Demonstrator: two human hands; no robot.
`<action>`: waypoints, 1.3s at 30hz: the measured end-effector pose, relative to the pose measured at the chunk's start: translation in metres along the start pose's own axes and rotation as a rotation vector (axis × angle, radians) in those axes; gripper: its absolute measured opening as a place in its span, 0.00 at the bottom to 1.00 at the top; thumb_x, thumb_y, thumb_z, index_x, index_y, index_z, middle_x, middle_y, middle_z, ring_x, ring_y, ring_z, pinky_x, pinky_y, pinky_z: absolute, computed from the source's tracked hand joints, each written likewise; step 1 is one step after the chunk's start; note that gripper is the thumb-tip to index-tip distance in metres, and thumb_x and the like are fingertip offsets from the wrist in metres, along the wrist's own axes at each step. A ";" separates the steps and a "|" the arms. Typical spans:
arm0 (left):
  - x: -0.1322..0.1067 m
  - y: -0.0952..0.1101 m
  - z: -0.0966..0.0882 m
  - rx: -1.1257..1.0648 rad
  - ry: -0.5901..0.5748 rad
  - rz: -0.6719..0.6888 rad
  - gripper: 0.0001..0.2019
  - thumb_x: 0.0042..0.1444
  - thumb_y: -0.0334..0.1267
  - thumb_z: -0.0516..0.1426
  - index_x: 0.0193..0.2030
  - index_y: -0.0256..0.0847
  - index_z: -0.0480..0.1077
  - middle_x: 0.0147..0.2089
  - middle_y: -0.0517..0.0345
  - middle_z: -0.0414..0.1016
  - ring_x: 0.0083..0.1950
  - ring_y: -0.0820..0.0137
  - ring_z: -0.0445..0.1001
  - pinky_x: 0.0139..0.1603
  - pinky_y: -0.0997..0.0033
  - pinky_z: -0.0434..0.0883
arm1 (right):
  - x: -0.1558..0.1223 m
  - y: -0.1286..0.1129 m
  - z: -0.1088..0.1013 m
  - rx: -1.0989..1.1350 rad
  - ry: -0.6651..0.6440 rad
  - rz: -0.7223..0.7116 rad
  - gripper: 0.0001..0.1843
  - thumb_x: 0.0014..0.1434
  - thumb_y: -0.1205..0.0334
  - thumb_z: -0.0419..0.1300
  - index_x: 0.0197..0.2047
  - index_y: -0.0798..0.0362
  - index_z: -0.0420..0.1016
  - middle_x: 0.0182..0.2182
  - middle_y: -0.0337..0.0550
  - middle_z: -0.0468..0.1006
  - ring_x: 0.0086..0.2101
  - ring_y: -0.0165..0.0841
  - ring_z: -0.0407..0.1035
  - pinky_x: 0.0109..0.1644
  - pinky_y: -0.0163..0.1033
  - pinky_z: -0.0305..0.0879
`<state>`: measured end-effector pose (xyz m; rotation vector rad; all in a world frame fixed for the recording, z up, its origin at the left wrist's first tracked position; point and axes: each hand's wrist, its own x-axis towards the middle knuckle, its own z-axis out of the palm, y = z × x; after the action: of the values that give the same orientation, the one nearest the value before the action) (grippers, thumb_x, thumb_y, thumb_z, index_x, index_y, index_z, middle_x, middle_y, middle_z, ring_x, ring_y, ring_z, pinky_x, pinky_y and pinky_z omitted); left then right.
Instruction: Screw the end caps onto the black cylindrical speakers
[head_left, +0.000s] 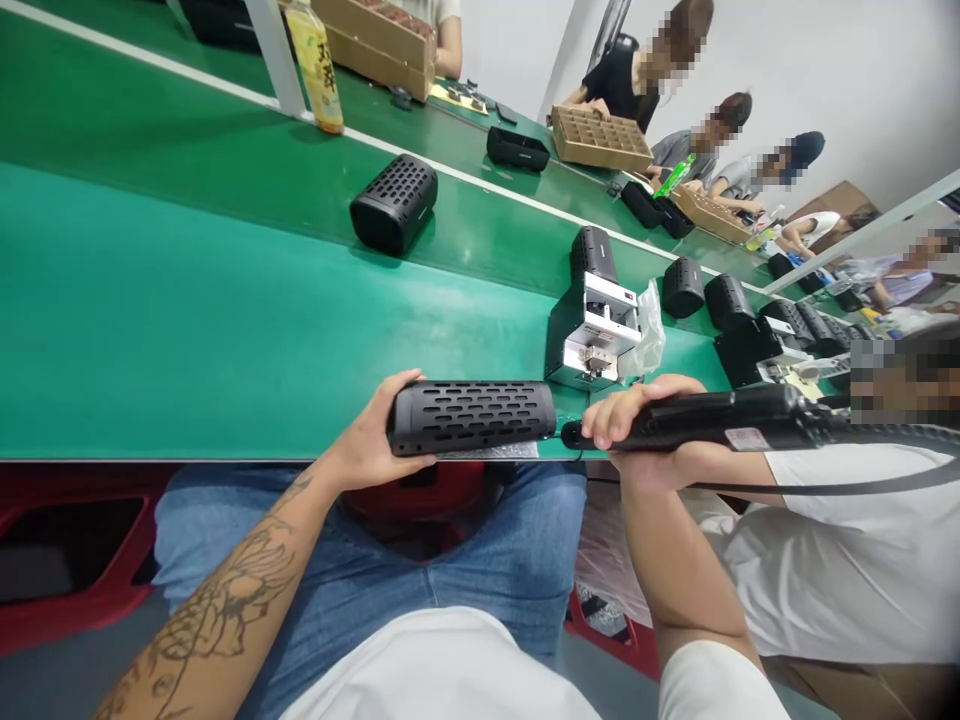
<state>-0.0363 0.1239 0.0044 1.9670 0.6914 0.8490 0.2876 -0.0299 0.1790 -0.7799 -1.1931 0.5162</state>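
My left hand [375,430] is wrapped round the left end of a black slotted housing [480,412], which lies on its side at the table's front edge. In my right hand [637,425] is a black electric screwdriver [720,420], held level, with its cable trailing off to the right. The driver's thin bit points left and meets the right end of the housing; whether it sits in a screw is too small to tell. Just behind them stands a silver and black screw feeder [596,335].
Another black housing [395,205] stands on the green table [187,300] further back, and one more [592,252] is behind the feeder. A plastic bag [649,330] touches the feeder's right side. A drink bottle [315,65] stands far left. A co-worker in white [862,550] sits close on my right.
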 end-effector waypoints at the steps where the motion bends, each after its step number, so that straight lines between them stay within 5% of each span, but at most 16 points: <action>1: 0.000 0.001 0.000 -0.006 0.002 0.004 0.62 0.51 0.53 0.82 0.88 0.51 0.58 0.82 0.37 0.72 0.81 0.39 0.78 0.86 0.34 0.72 | 0.000 0.004 0.003 0.012 0.004 0.016 0.31 0.67 0.22 0.71 0.51 0.41 0.80 0.22 0.30 0.78 0.16 0.31 0.70 0.25 0.40 0.75; 11: 0.001 0.016 -0.005 0.104 -0.064 -0.006 0.59 0.58 0.57 0.78 0.88 0.50 0.54 0.83 0.40 0.69 0.81 0.41 0.77 0.86 0.39 0.73 | 0.007 0.022 0.012 0.088 -0.099 0.118 0.28 0.63 0.29 0.78 0.39 0.44 0.79 0.18 0.29 0.74 0.13 0.31 0.65 0.21 0.39 0.72; 26: 0.001 0.019 -0.004 0.126 -0.074 -0.051 0.61 0.56 0.57 0.79 0.88 0.50 0.53 0.82 0.39 0.69 0.80 0.40 0.77 0.85 0.39 0.74 | 0.005 0.025 0.011 0.165 -0.295 0.164 0.22 0.64 0.38 0.81 0.40 0.44 0.82 0.20 0.29 0.75 0.17 0.29 0.67 0.27 0.37 0.73; 30: 0.000 0.015 -0.002 0.132 -0.040 0.013 0.57 0.57 0.55 0.78 0.86 0.50 0.55 0.81 0.40 0.70 0.80 0.41 0.77 0.85 0.38 0.75 | 0.009 0.019 0.006 0.097 -0.178 0.187 0.26 0.64 0.32 0.80 0.41 0.45 0.81 0.19 0.28 0.74 0.16 0.30 0.66 0.26 0.39 0.74; 33: 0.001 0.015 0.000 0.137 -0.022 0.047 0.56 0.58 0.55 0.78 0.85 0.50 0.56 0.81 0.40 0.71 0.81 0.41 0.77 0.85 0.38 0.75 | 0.038 0.023 -0.017 -0.049 0.065 0.103 0.30 0.66 0.24 0.73 0.44 0.43 0.79 0.19 0.26 0.70 0.14 0.31 0.64 0.23 0.39 0.70; 36: 0.002 0.017 0.003 0.154 -0.027 0.058 0.55 0.59 0.54 0.78 0.85 0.50 0.56 0.82 0.39 0.70 0.82 0.42 0.76 0.86 0.38 0.75 | 0.079 0.045 -0.048 -0.298 0.364 -0.103 0.30 0.68 0.25 0.71 0.46 0.43 0.76 0.20 0.26 0.69 0.16 0.31 0.66 0.24 0.39 0.68; 39: 0.001 0.017 0.004 0.170 -0.032 0.043 0.56 0.60 0.54 0.78 0.86 0.50 0.55 0.83 0.39 0.70 0.82 0.42 0.76 0.86 0.39 0.75 | 0.105 0.076 -0.072 -0.436 0.453 -0.104 0.31 0.67 0.24 0.70 0.42 0.44 0.72 0.19 0.27 0.69 0.16 0.32 0.66 0.22 0.39 0.66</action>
<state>-0.0299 0.1149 0.0175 2.1496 0.7250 0.8054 0.3909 0.0760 0.1744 -1.1291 -0.9194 -0.0211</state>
